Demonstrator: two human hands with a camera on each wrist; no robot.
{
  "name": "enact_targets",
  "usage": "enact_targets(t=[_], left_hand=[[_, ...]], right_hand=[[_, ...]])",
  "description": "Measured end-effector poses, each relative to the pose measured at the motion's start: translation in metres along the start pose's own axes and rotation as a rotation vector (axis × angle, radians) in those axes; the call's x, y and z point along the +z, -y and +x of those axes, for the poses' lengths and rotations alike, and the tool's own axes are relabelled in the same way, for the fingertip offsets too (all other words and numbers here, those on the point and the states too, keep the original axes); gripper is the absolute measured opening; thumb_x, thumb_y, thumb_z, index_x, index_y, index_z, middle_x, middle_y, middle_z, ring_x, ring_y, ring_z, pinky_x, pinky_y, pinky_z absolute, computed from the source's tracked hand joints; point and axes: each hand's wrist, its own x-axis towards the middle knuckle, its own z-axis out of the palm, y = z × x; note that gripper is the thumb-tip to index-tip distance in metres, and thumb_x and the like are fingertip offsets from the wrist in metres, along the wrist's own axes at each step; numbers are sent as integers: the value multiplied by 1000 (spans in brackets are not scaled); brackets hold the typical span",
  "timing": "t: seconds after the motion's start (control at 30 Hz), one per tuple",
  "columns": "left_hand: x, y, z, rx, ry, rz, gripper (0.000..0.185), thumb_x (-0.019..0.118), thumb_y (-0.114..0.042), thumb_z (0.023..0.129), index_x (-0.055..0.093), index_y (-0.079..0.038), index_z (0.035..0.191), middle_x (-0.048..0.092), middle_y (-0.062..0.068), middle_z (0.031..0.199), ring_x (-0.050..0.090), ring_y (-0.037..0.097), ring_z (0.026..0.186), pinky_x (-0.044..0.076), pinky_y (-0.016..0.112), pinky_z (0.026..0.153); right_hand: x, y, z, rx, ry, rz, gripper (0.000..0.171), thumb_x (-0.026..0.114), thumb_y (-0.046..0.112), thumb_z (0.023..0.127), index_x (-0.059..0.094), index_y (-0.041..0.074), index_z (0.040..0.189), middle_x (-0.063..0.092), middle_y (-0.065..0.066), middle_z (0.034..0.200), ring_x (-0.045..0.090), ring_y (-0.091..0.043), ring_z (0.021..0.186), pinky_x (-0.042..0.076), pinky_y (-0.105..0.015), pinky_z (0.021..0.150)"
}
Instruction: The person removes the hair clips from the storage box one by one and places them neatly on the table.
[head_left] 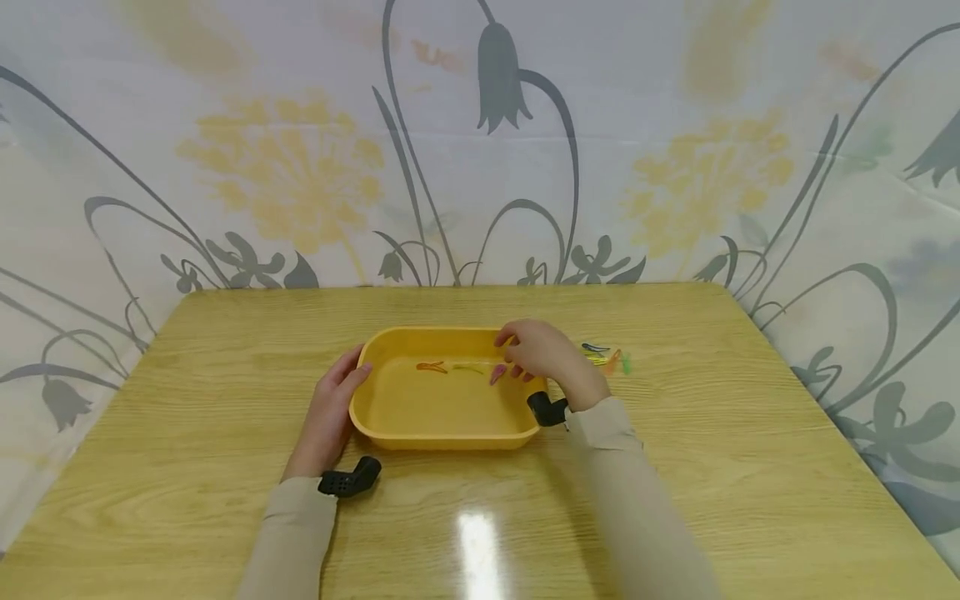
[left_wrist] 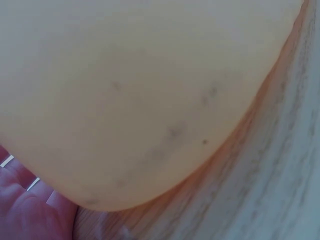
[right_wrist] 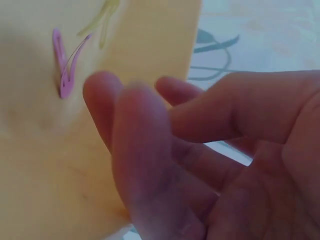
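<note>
- Head view: a wooden table (head_left: pixel 675 467) with pale grain fills the lower half; a sheet of cloth (head_left: pixel 675 125) printed with yellow blooms and grey stems hangs behind it and down both sides.
- A yellow tray (head_left: pixel 442 408) sits at the table's centre. Inside, toward its 12 o'clock wall, lie an orange hair clip (head_left: pixel 431 367) and, just beside it at 3 o'clock, a yellow-green hair clip (head_left: pixel 468 367).
- The left hand (head_left: pixel 330 417) lies at the tray's 9 o'clock side, fingers fairly straight, the thumb resting on the rim; it grasps nothing.
- The right hand (head_left: pixel 536 354) hovers over the tray's 2 o'clock corner, fingers loosely curled, nothing between them.
- A small heap of coloured hair clips (head_left: pixel 606 358) lies on the table at 3 o'clock of the tray, just past the right hand.
- Left wrist view: only the tray's rounded outer wall (left_wrist: pixel 150 100), faintly scuffed, with wood grain at 4 o'clock and a bit of palm (left_wrist: pixel 30 215) at 7 o'clock; the tray's contents do not show here.
- Right wrist view: the relaxed fingers (right_wrist: pixel 145 150) are empty and blurred, above the tray floor (right_wrist: pixel 50 175). At 11 o'clock a clip that looks pink (right_wrist: pixel 65 65) here lies next to the yellow-green one (right_wrist: pixel 102 20); the cloth shows beyond the rim.
</note>
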Motion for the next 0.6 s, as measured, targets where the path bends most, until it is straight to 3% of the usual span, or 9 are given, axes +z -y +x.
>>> enact_targets(t=[0.3,0.4,0.6], left_hand=[[-2,-1,1,-1,-14,-2,51,45,-31,97,31,-16,144,30,0,147,36,16,130,37,27,103],[-1,0,1,-7,-6,-17,50,44,-29,98,31,-16,144,31,0,147,36,16,130,38,27,102],[0,1,2,0,0,-26,48,44,-28,98,32,-17,143,32,-1,147,37,16,130,36,31,104]], right_hand=[[-1,6,15,53,111,-21,32,47,-5,88,58,3,118,63,-17,93,62,-21,62,54,-29,59],[0,8,17,85,128,-58,36,48,-9,85,60,4,116,62,-15,99,60,-21,60,54,-28,58],[1,9,17,86,123,-143,30,67,5,82,63,7,111,56,-11,112,56,-18,56,49,-24,53]])
